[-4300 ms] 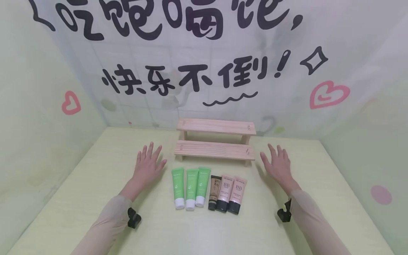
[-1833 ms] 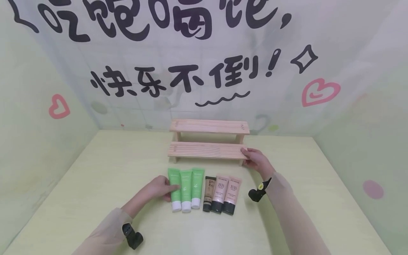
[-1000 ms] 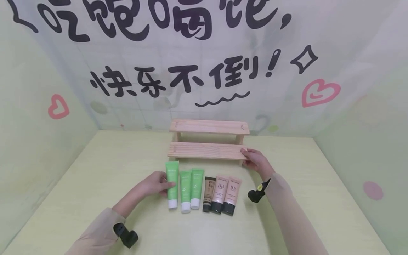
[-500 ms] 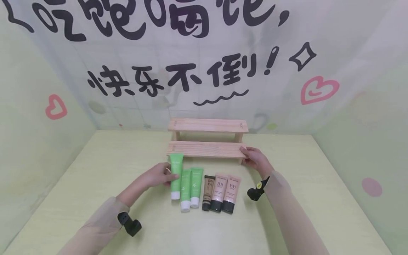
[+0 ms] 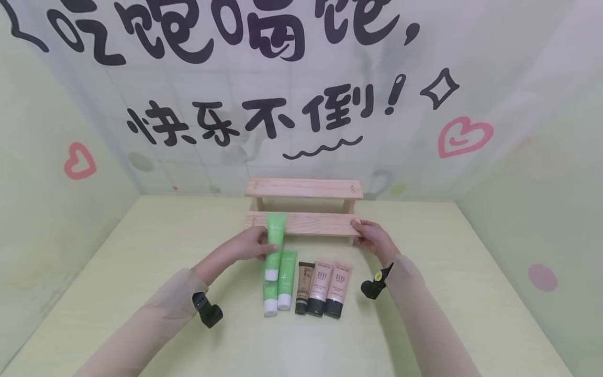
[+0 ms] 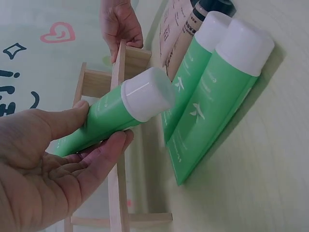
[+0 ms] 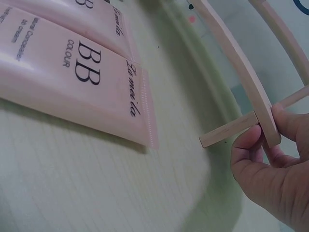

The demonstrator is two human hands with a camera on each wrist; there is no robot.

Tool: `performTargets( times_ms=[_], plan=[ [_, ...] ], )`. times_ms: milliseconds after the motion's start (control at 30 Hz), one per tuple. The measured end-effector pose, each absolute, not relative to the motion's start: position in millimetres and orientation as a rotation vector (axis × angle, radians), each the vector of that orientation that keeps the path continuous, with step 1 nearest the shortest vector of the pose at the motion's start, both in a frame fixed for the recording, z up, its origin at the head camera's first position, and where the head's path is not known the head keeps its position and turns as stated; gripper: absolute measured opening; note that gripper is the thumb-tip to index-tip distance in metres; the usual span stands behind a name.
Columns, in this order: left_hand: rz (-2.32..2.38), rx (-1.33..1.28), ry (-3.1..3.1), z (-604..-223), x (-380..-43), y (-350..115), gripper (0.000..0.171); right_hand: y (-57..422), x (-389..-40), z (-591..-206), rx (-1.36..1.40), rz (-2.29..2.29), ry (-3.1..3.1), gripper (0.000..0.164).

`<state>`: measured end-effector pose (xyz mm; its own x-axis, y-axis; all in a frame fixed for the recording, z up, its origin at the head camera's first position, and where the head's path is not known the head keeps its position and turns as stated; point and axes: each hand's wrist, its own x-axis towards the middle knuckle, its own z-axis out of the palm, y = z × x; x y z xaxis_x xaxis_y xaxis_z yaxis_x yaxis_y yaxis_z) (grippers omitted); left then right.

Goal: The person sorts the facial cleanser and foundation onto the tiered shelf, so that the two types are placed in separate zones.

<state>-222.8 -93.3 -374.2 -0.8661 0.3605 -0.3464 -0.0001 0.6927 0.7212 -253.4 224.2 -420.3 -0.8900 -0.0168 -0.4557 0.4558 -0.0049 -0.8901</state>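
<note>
My left hand (image 5: 249, 244) pinches a green tube with a white cap (image 5: 275, 251) between thumb and fingers. That tube is lifted, cap toward me, its flat end overlapping the lower step of a two-tier wooden rack (image 5: 306, 224) in the head view. In the left wrist view its white cap (image 6: 147, 94) points away from the palm (image 6: 29, 169). My right hand (image 5: 375, 240) grips the right end of the rack's lower board, thumb on top and fingers beneath; the right wrist view shows the board's end (image 7: 270, 130) between them. Two more green tubes (image 5: 286, 277) lie below the held one.
Right of the green tubes lie a small brown tube (image 5: 304, 288) and two pink BB cream tubes (image 5: 338, 290) with black caps, flat on the pale table (image 5: 301, 345). Behind the rack rises a printed backdrop (image 5: 301, 157), with side walls left and right.
My left hand reached the leftmost green tube, picked it up and carried it up and right toward the rack. My right hand moved onto the rack's lower board and stays there.
</note>
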Motion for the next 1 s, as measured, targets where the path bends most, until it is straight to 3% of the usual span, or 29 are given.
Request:
performTargets(
  times_ms=[667, 1000],
  plan=[
    [0.962, 0.455, 2.52, -339, -247, -34, 0.031, 220, -253, -424, 0.506, -1.965, 1.952, 0.056],
    [1.021, 0.472, 2.501, -330, -261, -16, 0.037, 222, -252, -425, 0.483, -1.992, 1.943, 0.054]
  ],
)
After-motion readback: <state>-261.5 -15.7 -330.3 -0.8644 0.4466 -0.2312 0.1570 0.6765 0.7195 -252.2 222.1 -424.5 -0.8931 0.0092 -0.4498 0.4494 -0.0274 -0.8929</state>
